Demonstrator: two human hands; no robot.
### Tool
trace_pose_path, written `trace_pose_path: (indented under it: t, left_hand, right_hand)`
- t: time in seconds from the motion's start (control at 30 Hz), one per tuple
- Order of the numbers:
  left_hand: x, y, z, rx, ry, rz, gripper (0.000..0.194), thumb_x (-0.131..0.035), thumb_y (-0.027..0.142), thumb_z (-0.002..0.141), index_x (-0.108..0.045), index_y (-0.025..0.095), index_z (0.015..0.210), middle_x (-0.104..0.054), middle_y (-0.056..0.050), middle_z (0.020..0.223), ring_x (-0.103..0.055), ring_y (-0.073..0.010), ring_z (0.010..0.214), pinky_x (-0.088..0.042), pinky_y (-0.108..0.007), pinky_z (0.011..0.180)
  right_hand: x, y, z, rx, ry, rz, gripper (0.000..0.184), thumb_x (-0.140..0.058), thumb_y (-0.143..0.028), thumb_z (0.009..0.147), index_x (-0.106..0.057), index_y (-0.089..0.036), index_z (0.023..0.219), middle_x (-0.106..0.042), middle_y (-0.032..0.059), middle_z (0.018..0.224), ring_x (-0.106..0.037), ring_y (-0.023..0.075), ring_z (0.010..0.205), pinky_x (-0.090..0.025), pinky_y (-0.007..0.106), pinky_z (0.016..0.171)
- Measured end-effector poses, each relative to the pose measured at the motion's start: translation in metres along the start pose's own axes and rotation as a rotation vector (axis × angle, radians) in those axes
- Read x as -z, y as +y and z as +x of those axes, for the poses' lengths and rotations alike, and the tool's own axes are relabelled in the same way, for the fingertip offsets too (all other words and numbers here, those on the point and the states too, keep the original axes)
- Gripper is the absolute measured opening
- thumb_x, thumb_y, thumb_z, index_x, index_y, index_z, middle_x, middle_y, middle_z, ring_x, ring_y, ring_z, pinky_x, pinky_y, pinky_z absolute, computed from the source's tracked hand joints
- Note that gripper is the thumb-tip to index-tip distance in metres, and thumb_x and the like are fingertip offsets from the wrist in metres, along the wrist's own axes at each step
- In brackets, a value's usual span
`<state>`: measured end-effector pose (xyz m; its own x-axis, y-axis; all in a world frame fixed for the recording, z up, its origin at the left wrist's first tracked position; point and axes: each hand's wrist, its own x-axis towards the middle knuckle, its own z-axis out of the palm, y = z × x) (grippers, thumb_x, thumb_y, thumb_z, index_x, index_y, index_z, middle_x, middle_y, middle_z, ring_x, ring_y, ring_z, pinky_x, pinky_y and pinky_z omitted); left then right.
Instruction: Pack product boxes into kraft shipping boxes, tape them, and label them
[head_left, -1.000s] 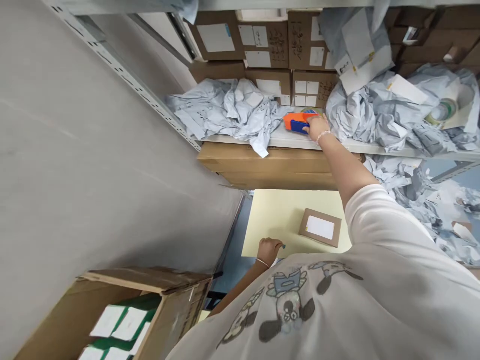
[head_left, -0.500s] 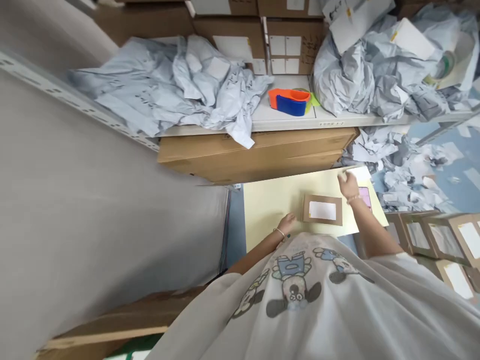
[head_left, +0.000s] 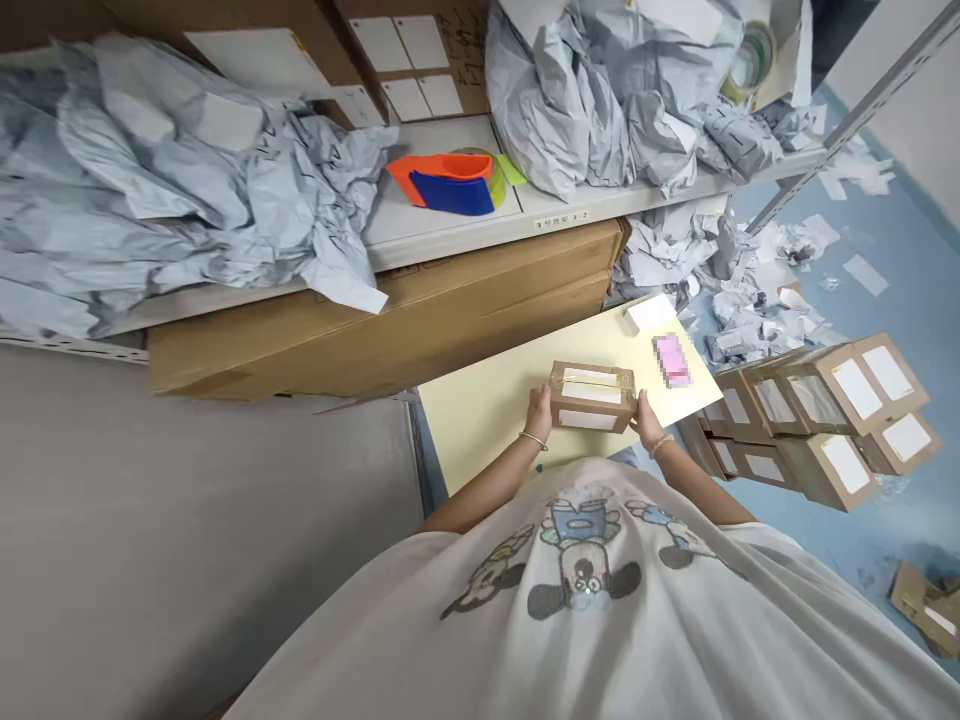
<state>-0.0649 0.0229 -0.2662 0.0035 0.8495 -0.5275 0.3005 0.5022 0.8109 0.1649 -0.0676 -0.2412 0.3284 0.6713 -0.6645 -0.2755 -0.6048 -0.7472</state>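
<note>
A small brown cardboard box [head_left: 592, 397] with white labels and clear tape along its top is between my hands over the pale yellow tabletop [head_left: 480, 430]. My left hand [head_left: 538, 412] is closed against the box's left end. Against its right end presses my right hand [head_left: 646, 418], fingers along the corner. A phone-like pink thing [head_left: 672, 360], blurred out, lies to the right of the box. Behind it is a small white stack of labels or paper [head_left: 649, 313].
Above the table, a shelf [head_left: 442, 240] bears grey plastic mailing bags [head_left: 225, 190], an orange and blue tape dispenser [head_left: 450, 183] and a tape roll [head_left: 748, 62]. Labelled cardboard boxes [head_left: 840, 390] are stacked on the floor at right. A large flat carton [head_left: 390, 320] stands behind the table.
My right hand has come from the table's far right to the box's right end, and my left hand has closed on its left end. The box now shows another labelled, taped face. The view has turned right.
</note>
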Motion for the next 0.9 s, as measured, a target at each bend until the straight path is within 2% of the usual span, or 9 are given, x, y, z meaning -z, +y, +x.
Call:
trace_pose_path:
  t: [0.13, 0.23, 0.33, 0.47, 0.53, 0.63, 0.73, 0.8, 0.9]
  left_hand:
    - [-0.01, 0.014, -0.001, -0.025, 0.085, -0.093, 0.044, -0.064, 0.064, 0.087, -0.051, 0.023, 0.088, -0.064, -0.004, 0.091, -0.065, -0.0246, 0.095, -0.052, -0.037, 0.087]
    - [-0.023, 0.03, -0.001, -0.048, 0.124, -0.057, 0.04, -0.077, 0.051, 0.079, -0.049, 0.023, 0.086, -0.064, -0.003, 0.09, -0.065, -0.0235, 0.094, -0.052, -0.035, 0.085]
    - [-0.033, 0.046, -0.003, -0.111, 0.133, 0.002, 0.033, -0.07, 0.05, 0.086, -0.051, 0.024, 0.091, -0.066, -0.004, 0.096, -0.065, -0.0235, 0.098, -0.052, -0.034, 0.085]
    - [-0.042, 0.063, -0.005, -0.166, 0.046, 0.061, 0.031, -0.048, 0.055, 0.098, -0.057, 0.025, 0.095, -0.069, -0.003, 0.097, -0.065, -0.0235, 0.097, -0.051, -0.034, 0.084]
    - [-0.045, 0.071, -0.002, -0.145, 0.02, 0.091, 0.034, -0.048, 0.057, 0.097, -0.057, 0.024, 0.092, -0.069, -0.003, 0.093, -0.066, -0.024, 0.092, -0.051, -0.033, 0.079]
    - [-0.052, 0.081, 0.01, -0.084, 0.047, 0.173, 0.036, -0.059, 0.058, 0.091, -0.052, 0.024, 0.085, -0.068, -0.004, 0.089, -0.065, -0.0244, 0.087, -0.05, -0.032, 0.073]
    - [-0.06, 0.089, 0.028, -0.095, 0.071, 0.279, 0.031, -0.07, 0.048, 0.085, -0.052, 0.024, 0.086, -0.069, -0.003, 0.089, -0.065, -0.0231, 0.086, -0.05, -0.031, 0.074]
    - [-0.066, 0.092, 0.04, -0.133, 0.057, 0.329, 0.025, -0.074, 0.039, 0.082, -0.056, 0.023, 0.089, -0.071, -0.002, 0.091, -0.066, -0.0222, 0.086, -0.05, -0.03, 0.076]
    - [-0.072, 0.093, 0.055, -0.133, 0.037, 0.343, 0.022, -0.075, 0.033, 0.08, -0.061, 0.023, 0.094, -0.074, -0.002, 0.094, -0.067, -0.0219, 0.088, -0.051, -0.03, 0.077]
  right_hand:
    - [0.009, -0.001, -0.001, -0.015, 0.06, -0.062, 0.049, -0.069, -0.069, 0.075, -0.059, -0.025, 0.092, -0.072, 0.0024, 0.101, -0.064, 0.0218, 0.104, -0.052, 0.033, 0.09]
    - [0.016, -0.009, 0.001, -0.009, 0.03, -0.072, 0.047, -0.08, -0.056, 0.068, -0.048, -0.024, 0.083, -0.066, -0.0006, 0.089, -0.063, 0.0192, 0.092, -0.053, 0.031, 0.08]
    - [0.029, -0.023, 0.007, -0.031, 0.012, 0.004, 0.043, -0.079, -0.047, 0.072, -0.044, -0.025, 0.085, -0.065, -0.0004, 0.091, -0.065, 0.0184, 0.087, -0.056, 0.031, 0.074]
    - [0.046, -0.043, 0.023, -0.233, -0.038, 0.025, 0.028, -0.067, -0.045, 0.084, -0.051, -0.024, 0.091, -0.067, 0.0031, 0.085, -0.067, 0.021, 0.078, -0.059, 0.037, 0.071]
    - [0.049, -0.048, 0.031, -0.281, -0.061, 0.025, 0.021, -0.064, -0.04, 0.085, -0.056, -0.022, 0.093, -0.067, 0.0039, 0.083, -0.067, 0.0209, 0.077, -0.059, 0.037, 0.073]
    - [0.046, -0.046, 0.036, -0.222, -0.08, 0.049, 0.021, -0.068, -0.024, 0.079, -0.06, -0.021, 0.098, -0.07, 0.0041, 0.093, -0.068, 0.0188, 0.086, -0.059, 0.034, 0.078]
    - [0.037, -0.035, 0.034, -0.22, -0.167, 0.012, 0.026, -0.075, -0.017, 0.073, -0.064, -0.02, 0.096, -0.073, 0.0057, 0.101, -0.067, 0.018, 0.093, -0.057, 0.032, 0.081]
    - [0.032, -0.027, 0.03, -0.263, -0.241, -0.049, 0.025, -0.081, -0.017, 0.071, -0.066, -0.02, 0.09, -0.073, 0.0063, 0.093, -0.067, 0.0182, 0.088, -0.057, 0.03, 0.077]
    - [0.033, -0.023, 0.029, -0.304, -0.433, -0.162, 0.022, -0.087, -0.02, 0.067, -0.068, -0.018, 0.078, -0.068, 0.0035, 0.071, -0.064, 0.0179, 0.072, -0.056, 0.03, 0.068]
